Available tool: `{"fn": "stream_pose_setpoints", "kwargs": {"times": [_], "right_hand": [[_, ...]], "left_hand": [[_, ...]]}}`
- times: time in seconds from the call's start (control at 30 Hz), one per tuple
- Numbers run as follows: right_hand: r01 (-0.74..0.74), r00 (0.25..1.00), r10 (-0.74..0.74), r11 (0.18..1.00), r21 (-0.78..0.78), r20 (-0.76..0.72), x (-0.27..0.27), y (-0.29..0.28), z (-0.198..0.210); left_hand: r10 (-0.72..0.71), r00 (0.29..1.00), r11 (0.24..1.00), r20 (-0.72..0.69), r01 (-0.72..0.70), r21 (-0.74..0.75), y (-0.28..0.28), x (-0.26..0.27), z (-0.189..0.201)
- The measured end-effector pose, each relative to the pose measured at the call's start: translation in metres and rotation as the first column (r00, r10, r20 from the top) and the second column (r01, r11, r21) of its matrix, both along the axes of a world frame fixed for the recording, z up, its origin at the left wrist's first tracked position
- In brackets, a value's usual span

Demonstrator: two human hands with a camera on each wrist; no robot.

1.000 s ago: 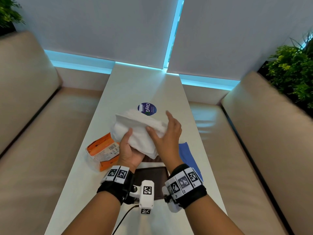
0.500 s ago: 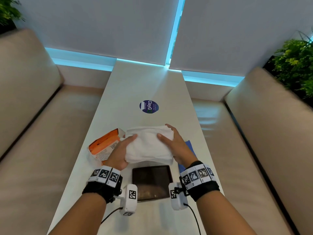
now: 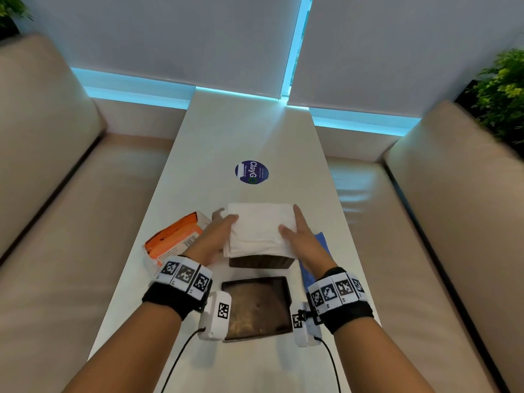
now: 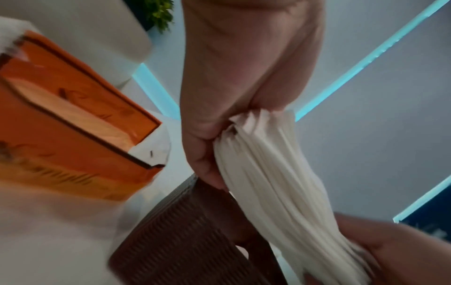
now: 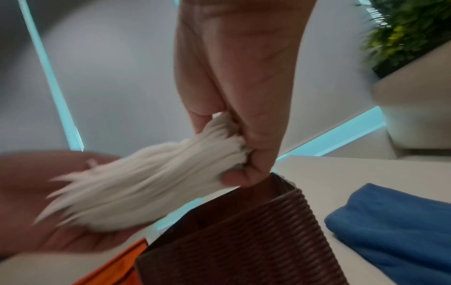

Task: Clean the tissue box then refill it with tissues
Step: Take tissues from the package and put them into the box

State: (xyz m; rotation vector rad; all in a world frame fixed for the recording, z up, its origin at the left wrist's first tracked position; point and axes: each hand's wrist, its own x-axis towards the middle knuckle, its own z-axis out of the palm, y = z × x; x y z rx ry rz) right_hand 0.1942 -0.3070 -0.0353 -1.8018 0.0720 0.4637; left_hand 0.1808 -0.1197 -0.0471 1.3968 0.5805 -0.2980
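Note:
A thick stack of white tissues (image 3: 259, 228) lies flat just over the open top of the brown ribbed tissue box (image 3: 261, 262). My left hand (image 3: 221, 231) holds the stack's left end and my right hand (image 3: 297, 236) holds its right end. In the left wrist view the left hand (image 4: 207, 146) pinches the tissues (image 4: 268, 173) between thumb and fingers above the box (image 4: 185, 231). The right wrist view shows the right hand (image 5: 244, 150) pinching the other end of the tissues (image 5: 151, 183) at the box (image 5: 244, 241) rim. The inside of the box is hidden.
The box's dark lid (image 3: 256, 306) lies on the white table (image 3: 226, 143) between my wrists. An opened orange tissue packet (image 3: 173, 242) sits left of the box, and a blue cloth (image 3: 314, 256) right of it. A round blue sticker (image 3: 251, 172) lies farther back. Beige sofas flank the table.
The tissue stack went from raised and tilted in my hands to flat and low over the box. My hands shifted to grip its two ends.

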Motion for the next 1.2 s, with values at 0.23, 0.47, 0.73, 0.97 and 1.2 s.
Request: {"fn": "stream_pose_setpoints", "kwargs": {"times": [0.23, 0.47, 0.73, 0.97, 1.2], "right_hand": [[0.069, 0.982, -0.005, 0.94, -0.333, 0.187, 0.011, 0.013, -0.014], [-0.019, 0.988, 0.1, 0.831, -0.556, 0.116, 0.015, 0.019, -0.021], [-0.04, 0.973, 0.201, 0.626, -0.779, 0.112, 0.018, 0.031, -0.028], [0.021, 0.894, 0.383, 0.483, -0.876, 0.233, 0.011, 0.055, -0.013], [-0.29, 0.95, 0.252, 0.494, -0.82, -0.184, 0.018, 0.079, -0.025]], "left_hand": [[-0.157, 0.987, 0.86, 0.027, 0.123, 0.496, -0.036, 0.023, -0.011], [-0.349, 0.933, 0.615, -0.086, 0.297, 0.73, -0.048, 0.029, -0.032], [-0.287, 0.958, 0.569, -0.026, 0.192, 0.799, -0.05, 0.026, -0.034], [-0.252, 0.921, 0.684, 0.296, -0.047, 0.728, -0.023, -0.004, -0.011], [-0.292, 0.917, 0.671, 0.272, -0.007, 0.742, 0.031, -0.094, 0.0]]}}
